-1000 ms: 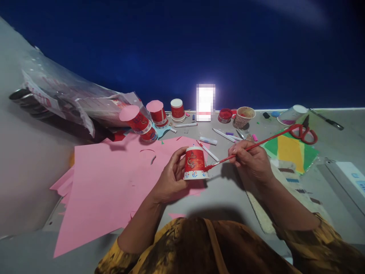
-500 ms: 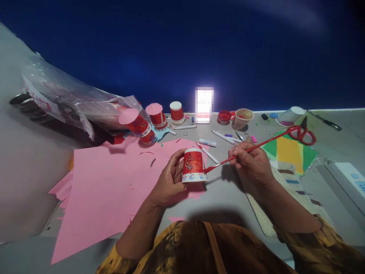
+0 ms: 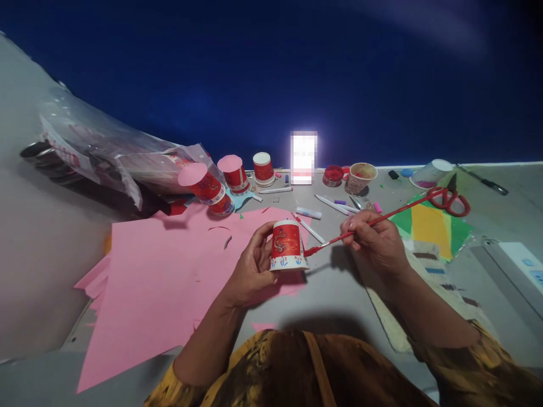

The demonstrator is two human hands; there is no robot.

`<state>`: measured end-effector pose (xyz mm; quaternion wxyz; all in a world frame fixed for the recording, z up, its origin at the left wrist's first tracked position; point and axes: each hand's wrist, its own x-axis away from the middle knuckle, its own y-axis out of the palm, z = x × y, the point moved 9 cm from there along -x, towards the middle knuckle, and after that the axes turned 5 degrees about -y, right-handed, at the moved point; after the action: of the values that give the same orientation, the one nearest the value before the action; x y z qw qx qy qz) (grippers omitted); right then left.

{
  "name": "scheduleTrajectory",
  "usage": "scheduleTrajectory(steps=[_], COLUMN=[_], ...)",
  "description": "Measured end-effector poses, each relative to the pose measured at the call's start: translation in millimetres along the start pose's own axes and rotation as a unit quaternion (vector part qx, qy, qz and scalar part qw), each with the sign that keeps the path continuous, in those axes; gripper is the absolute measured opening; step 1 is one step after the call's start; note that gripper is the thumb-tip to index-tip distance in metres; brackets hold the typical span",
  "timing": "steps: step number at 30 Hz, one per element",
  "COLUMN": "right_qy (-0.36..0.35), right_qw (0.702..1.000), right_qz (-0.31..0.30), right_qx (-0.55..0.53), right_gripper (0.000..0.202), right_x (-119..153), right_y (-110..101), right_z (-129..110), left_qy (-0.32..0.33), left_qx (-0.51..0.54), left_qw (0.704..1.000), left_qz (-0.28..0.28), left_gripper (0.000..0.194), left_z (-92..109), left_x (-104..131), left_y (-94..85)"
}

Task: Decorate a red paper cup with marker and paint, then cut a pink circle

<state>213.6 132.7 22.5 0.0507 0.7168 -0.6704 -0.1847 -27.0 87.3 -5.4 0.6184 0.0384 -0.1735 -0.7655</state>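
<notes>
Presently, the left hand (image 3: 254,263) is holding an inverted cup (image 3: 287,246); the right hand (image 3: 375,240) is pinching a brush (image 3: 401,209) at its wall, apparently painting; the next stroke is likely requiring steady grip.

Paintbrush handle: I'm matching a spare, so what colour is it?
The paintbrush handle is red, best seen in the head view.

The tapered red-and-white paper cup (image 3: 287,240) has a winding pale-gold figure on its red part, and small blue-and-red marks (too fine to read) along its white band. The long, thin, red-handled paintbrush (image 3: 399,210) shows red bristles and a silvery collar. The large flat pink paper sheet (image 3: 148,282) is plain; the flat green plastic-looking packet (image 3: 430,223) bears a yellow stripe; the desk (image 3: 335,299) is grey.
</notes>
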Motion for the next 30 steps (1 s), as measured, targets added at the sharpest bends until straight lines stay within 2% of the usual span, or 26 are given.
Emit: scheduleTrajectory(steps=[17, 23, 30], right_qy=[0.001, 0.003, 0.001], right_qw=[1.0, 1.0, 1.0], right_qz=[-0.013, -0.021, -0.01], right_qx=[-0.005, 0.009, 0.003], right_gripper=[0.033, 0.039, 0.039], right_x=[0.6, -1.2, -2.4], right_y=[4.6, 9.1, 4.9], right_z=[1.4, 1.3, -0.9], left_qy=[0.008, 0.004, -0.006], left_qx=[0.007, 0.002, 0.014], left_qw=[1.0, 1.0, 1.0], left_qz=[-0.026, -0.017, -0.017], left_gripper=[0.093, 0.093, 0.093], left_z=[-1.8, -3.5, -4.2], left_x=[0.3, -0.5, -0.3], left_y=[3.4, 2.4, 1.7])
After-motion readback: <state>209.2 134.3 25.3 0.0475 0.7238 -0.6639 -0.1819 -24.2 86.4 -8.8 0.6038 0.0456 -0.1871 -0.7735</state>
